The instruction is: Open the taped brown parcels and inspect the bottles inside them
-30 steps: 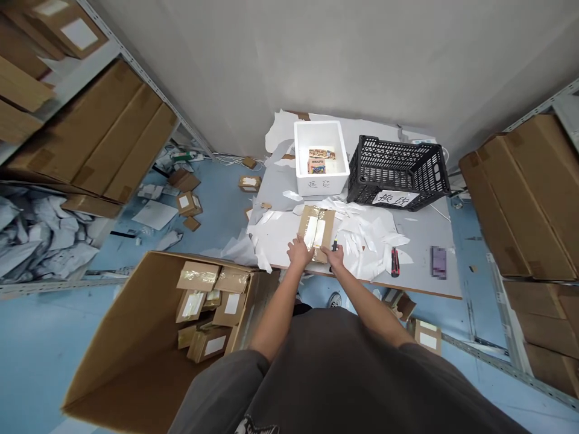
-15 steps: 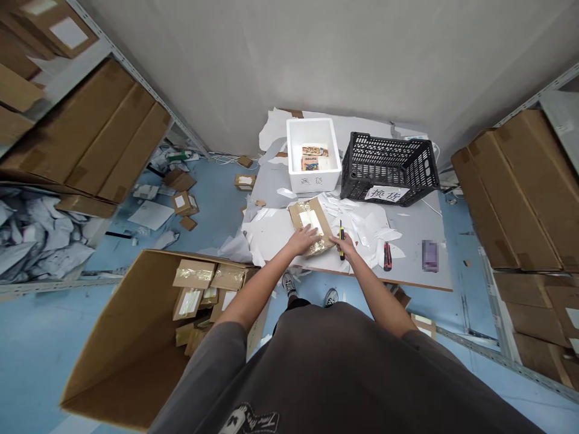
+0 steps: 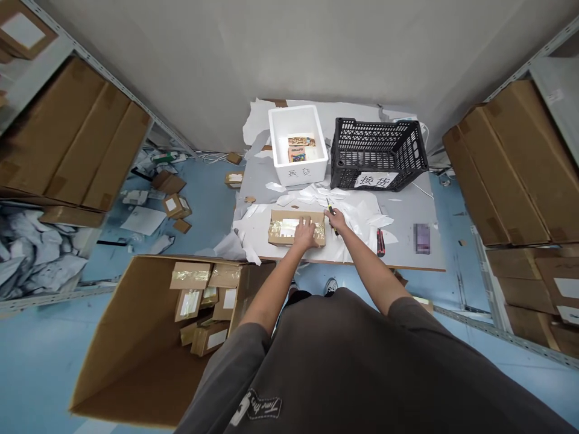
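A taped brown carton (image 3: pixel 278 229) with a white label lies near the front edge of the table (image 3: pixel 411 253). My left hand (image 3: pixel 305 234) rests on its top, fingers spread over the label and tape. At the carton's right end, my right hand (image 3: pixel 335 220) is closed round a yellow and black cutter (image 3: pixel 330 209), its blade end pointing away from me. Scraps of white paper (image 3: pixel 362 211) lie beneath and beside that hand. A red and black tool (image 3: pixel 380 242) sits further right.
A white foam box (image 3: pixel 300 175) holding small packets and a black crate (image 3: pixel 377 179) stand at the back of the table. A large open carton (image 3: pixel 108 337) with parcels is at lower left. Loaded shelves flank both sides.
The carton has turned from a slant to lie lengthwise across my front. My left hand stays on it, and the cutter in my right hand is tilted more to the left.
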The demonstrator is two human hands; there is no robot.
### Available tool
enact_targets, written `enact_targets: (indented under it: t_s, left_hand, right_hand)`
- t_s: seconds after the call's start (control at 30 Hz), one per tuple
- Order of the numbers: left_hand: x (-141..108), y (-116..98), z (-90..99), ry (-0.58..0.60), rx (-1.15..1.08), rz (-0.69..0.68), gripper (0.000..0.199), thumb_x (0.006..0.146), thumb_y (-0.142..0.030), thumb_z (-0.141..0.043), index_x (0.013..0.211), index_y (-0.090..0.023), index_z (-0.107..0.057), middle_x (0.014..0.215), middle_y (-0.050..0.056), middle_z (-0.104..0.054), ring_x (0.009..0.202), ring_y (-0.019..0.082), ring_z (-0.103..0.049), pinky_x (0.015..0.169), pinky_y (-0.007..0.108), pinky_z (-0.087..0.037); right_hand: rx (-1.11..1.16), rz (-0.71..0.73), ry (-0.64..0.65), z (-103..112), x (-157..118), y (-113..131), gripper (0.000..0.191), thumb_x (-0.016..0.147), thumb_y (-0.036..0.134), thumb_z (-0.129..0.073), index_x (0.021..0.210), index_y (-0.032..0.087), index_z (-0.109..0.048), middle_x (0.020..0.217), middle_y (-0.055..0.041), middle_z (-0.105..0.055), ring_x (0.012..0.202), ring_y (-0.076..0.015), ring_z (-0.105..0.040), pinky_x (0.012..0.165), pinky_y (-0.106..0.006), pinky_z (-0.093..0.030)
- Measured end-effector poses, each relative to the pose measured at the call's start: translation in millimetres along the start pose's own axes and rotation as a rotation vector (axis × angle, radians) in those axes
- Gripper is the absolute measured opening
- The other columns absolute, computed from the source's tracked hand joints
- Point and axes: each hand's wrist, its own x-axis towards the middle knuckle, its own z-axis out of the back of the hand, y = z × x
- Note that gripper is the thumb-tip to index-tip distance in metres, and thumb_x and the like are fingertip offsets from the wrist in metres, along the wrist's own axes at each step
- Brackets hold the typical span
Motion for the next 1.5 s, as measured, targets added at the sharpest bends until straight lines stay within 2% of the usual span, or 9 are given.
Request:
enact_targets:
  t_s: [0.1, 0.27, 0.4, 0.57, 0.67, 0.8, 0.97, 1.33, 1.5]
  left_hand:
    - [3.1, -6.0, -1.6, 0.043, 0.005, 0.023, 0.107, 0.065, -0.053, -0.103, 0.154, -0.021, -0.054, 0.181, 0.021, -0.029, 0.167, 0.044, -0.024, 0.129, 0.051, -0.038]
    - [9.9, -5.4, 0.0, 0.112, 0.036, 0.023, 0.118, 0.067, -0.053, -0.101, 0.164, -0.019, -0.043, 0.181, 0.024, -0.027, 0.168, 0.046, -0.025, 0.129, 0.054, -0.036]
    - [10.4, -6.0, -0.4, 0.128, 0.038, 0.029, 0.123, 0.066, -0.052, -0.102, 0.166, -0.016, -0.039, 0.182, 0.027, -0.025, 0.168, 0.047, -0.025, 0.131, 0.056, -0.034]
    - [10.3, -6.6, 0.6, 0.128, 0.009, 0.054, 0.121, 0.065, -0.050, -0.104, 0.163, -0.015, -0.043, 0.183, 0.026, -0.021, 0.169, 0.045, -0.022, 0.131, 0.052, -0.035]
    - [10.5, -6.8, 1.0, 0.129, 0.018, 0.066, 0.121, 0.064, -0.051, -0.104, 0.163, -0.015, -0.043, 0.183, 0.026, -0.020, 0.169, 0.044, -0.023, 0.131, 0.050, -0.035]
    - [7.5, -5.9, 0.2, 0.105, 0.025, 0.052, 0.117, 0.065, -0.051, -0.104, 0.160, -0.016, -0.045, 0.183, 0.025, -0.022, 0.169, 0.042, -0.025, 0.131, 0.050, -0.036]
    - [6.3, -4.0, 1.3, 0.120, 0.014, 0.037, 0.116, 0.065, -0.048, -0.104, 0.160, -0.016, -0.046, 0.183, 0.026, -0.023, 0.170, 0.042, -0.023, 0.132, 0.050, -0.035]
    - [-1.1, -1.3, 8.3, 0.077, -0.028, 0.026, 0.113, 0.066, -0.048, -0.104, 0.160, -0.022, -0.047, 0.182, 0.019, -0.030, 0.168, 0.038, -0.029, 0.130, 0.048, -0.038]
    - [8.1, 22.5, 17.9, -0.066, -0.136, 0.003, 0.071, 0.099, -0.050, -0.075, 0.164, -0.034, -0.051, 0.170, 0.008, -0.053, 0.159, 0.030, -0.044, 0.128, 0.042, -0.041]
  right_hand:
    - [-0.114, 0.042, 0.173, 24.3, -14.7, -5.4, 0.042, 0.098, 0.058, -0.075, 0.084, 0.025, -0.053, 0.056, 0.0060, -0.054, 0.047, -0.0135, -0.055, 0.048, -0.023, -0.045]
    - [-0.406, 0.150, 0.472, 59.5, -41.5, -16.8, 0.032, 0.095, 0.050, -0.081, 0.091, 0.025, -0.062, 0.055, 0.0060, -0.060, 0.044, -0.0163, -0.055, 0.053, -0.025, -0.043]
    - [-0.674, 0.246, 0.475, 62.8, -34.9, -7.5, 0.023, 0.092, 0.039, -0.084, 0.086, 0.024, -0.067, 0.060, 0.0039, -0.063, 0.055, -0.0161, -0.057, 0.060, -0.024, -0.038]
    - [-0.865, 0.373, 0.465, 56.8, -15.0, 10.7, 0.018, 0.083, 0.033, -0.088, 0.083, 0.024, -0.072, 0.079, -0.0036, -0.073, 0.079, -0.0237, -0.066, 0.068, -0.027, -0.039]
    - [-0.836, 0.296, 0.521, 60.0, -11.9, 13.4, 0.022, 0.081, 0.034, -0.091, 0.080, 0.023, -0.072, 0.068, -0.0014, -0.067, 0.067, -0.0204, -0.063, 0.064, -0.027, -0.039]
    - [-0.559, 0.061, 0.616, 64.9, -22.6, 4.1, 0.033, 0.079, 0.042, -0.094, 0.080, 0.023, -0.067, 0.050, 0.0052, -0.054, 0.042, -0.0137, -0.048, 0.049, -0.025, -0.036]
    - [-0.303, -0.133, 0.704, 64.7, -41.3, -9.4, 0.047, 0.076, 0.051, -0.097, 0.081, 0.023, -0.059, 0.052, 0.0042, -0.059, 0.038, -0.0132, -0.048, 0.041, -0.024, -0.036]
    - [-0.309, -0.153, 0.669, 76.2, -75.7, -21.3, 0.044, 0.076, 0.048, -0.097, 0.086, 0.023, -0.062, 0.054, 0.0044, -0.057, 0.045, -0.0155, -0.052, 0.048, -0.026, -0.043]
    - [-0.256, -0.035, 0.370, 89.6, -89.7, -34.6, 0.041, 0.079, 0.047, -0.094, 0.090, 0.025, -0.062, 0.062, 0.0037, -0.061, 0.054, -0.0196, -0.060, 0.056, -0.029, -0.051]
